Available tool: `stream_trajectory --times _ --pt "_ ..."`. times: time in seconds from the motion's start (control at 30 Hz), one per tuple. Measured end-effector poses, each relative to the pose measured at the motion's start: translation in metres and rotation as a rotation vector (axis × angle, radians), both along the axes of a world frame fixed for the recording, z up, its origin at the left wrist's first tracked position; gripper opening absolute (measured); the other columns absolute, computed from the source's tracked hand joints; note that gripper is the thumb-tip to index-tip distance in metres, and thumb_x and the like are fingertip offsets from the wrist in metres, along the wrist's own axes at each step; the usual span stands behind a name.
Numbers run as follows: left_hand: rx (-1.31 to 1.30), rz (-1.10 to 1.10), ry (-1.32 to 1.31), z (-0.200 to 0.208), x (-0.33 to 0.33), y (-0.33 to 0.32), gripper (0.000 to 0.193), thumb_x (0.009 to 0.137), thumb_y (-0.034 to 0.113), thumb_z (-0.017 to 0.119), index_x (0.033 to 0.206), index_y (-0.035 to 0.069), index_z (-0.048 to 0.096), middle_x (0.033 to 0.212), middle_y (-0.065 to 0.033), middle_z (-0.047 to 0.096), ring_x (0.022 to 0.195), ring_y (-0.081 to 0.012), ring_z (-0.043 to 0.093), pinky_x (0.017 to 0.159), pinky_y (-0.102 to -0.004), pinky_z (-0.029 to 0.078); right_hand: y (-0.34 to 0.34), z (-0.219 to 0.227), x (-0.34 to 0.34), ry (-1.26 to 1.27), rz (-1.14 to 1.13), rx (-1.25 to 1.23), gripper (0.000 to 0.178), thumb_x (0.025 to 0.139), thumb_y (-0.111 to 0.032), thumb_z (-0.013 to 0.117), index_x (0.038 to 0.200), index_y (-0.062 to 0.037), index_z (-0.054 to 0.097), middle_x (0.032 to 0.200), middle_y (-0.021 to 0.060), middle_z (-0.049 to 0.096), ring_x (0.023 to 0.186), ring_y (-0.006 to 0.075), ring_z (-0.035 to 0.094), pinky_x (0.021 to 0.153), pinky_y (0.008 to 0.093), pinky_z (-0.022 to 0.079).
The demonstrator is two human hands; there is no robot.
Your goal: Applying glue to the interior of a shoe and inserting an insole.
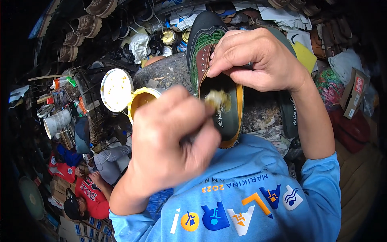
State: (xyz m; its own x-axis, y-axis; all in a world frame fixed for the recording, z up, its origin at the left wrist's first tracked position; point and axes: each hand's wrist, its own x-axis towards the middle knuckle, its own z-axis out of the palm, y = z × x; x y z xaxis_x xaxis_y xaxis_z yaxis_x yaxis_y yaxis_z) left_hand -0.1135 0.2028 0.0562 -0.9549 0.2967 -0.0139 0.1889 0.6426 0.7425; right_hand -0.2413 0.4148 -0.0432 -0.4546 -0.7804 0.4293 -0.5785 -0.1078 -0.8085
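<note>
In my head view, a rough grey stone-like block (171,66) serves as the work surface, amid a crowded workshop. Brown stitched shoes (86,26) line the upper left; a white cylindrical cup (56,122) stands among tools, and below it I see another person in a red shirt (92,193). At the right, an open brown cardboard box (354,92) leans near bundled plastic bags. Just left of my hands, a round whitish lid (117,89) sits against an open can smeared with yellow (142,101).

The shoe, black-toed with green mesh and a brown leather eyelet panel (215,40), lies over the block, its heel by my blue shirt (242,177). Its dark insole carries pale script beside an orange-yellow lining; a wet-looking patch shines there. My right hand (256,60) pinches the eyelet panel's edge. My left hand (171,135), motion-blurred, curls closed on a yellowish-white tuft (217,101) at the insole; blur hides the exact grip.
</note>
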Motion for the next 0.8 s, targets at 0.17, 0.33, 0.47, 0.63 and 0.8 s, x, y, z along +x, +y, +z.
stream_trajectory --times 0.17,0.33,0.47,0.63,0.8 --pt "0.071 -0.037 -0.053 -0.01 -0.005 -0.004 0.012 0.076 -0.002 0.068 0.087 -0.004 0.073 0.074 -0.0114 0.066 0.066 -0.0233 0.063 0.064 -0.0348 0.049 -0.001 0.001 0.004 -0.011 -0.021 0.008 0.028 0.074 -0.001 0.067 0.098 -0.0046 0.081 0.094 0.0109 0.077 0.088 0.0288 0.073 0.08 0.0383 0.059" --pt "-0.001 0.11 -0.041 -0.014 -0.004 0.004 0.006 0.085 0.001 0.069 0.086 -0.004 0.072 0.069 -0.0122 0.066 0.062 -0.0196 0.063 0.06 -0.0338 0.049 0.002 -0.002 0.007 0.004 -0.051 -0.02 0.027 0.074 -0.001 0.067 0.098 -0.0045 0.081 0.094 0.0113 0.078 0.089 0.0292 0.073 0.08 0.0384 0.059" --pt "0.024 0.08 -0.143 -0.008 0.016 0.017 0.006 0.089 0.0 0.07 0.083 -0.004 0.071 0.063 -0.0121 0.064 0.053 -0.0209 0.063 0.054 -0.0326 0.049 0.003 -0.005 0.01 -0.008 -0.059 -0.057 0.027 0.074 0.0 0.068 0.098 -0.0043 0.081 0.094 0.0115 0.078 0.089 0.0292 0.072 0.08 0.0382 0.059" --pt "0.1 -0.001 -0.132 0.005 0.022 0.013 0.005 0.08 -0.006 0.067 0.082 -0.005 0.072 0.065 -0.0134 0.064 0.054 -0.0241 0.062 0.053 -0.0336 0.048 0.005 -0.006 0.01 -0.011 -0.067 -0.082 0.028 0.074 0.002 0.068 0.098 -0.0036 0.081 0.094 0.0114 0.077 0.088 0.0284 0.072 0.08 0.0376 0.059" --pt "-0.027 0.023 -0.098 -0.011 -0.012 -0.004 0.012 0.08 -0.001 0.07 0.09 -0.004 0.074 0.077 -0.0131 0.066 0.071 -0.024 0.065 0.067 -0.0333 0.049 0.005 -0.005 0.01 -0.007 -0.065 -0.069 0.029 0.073 0.003 0.067 0.097 -0.0034 0.081 0.093 0.0108 0.077 0.087 0.027 0.072 0.078 0.036 0.058"
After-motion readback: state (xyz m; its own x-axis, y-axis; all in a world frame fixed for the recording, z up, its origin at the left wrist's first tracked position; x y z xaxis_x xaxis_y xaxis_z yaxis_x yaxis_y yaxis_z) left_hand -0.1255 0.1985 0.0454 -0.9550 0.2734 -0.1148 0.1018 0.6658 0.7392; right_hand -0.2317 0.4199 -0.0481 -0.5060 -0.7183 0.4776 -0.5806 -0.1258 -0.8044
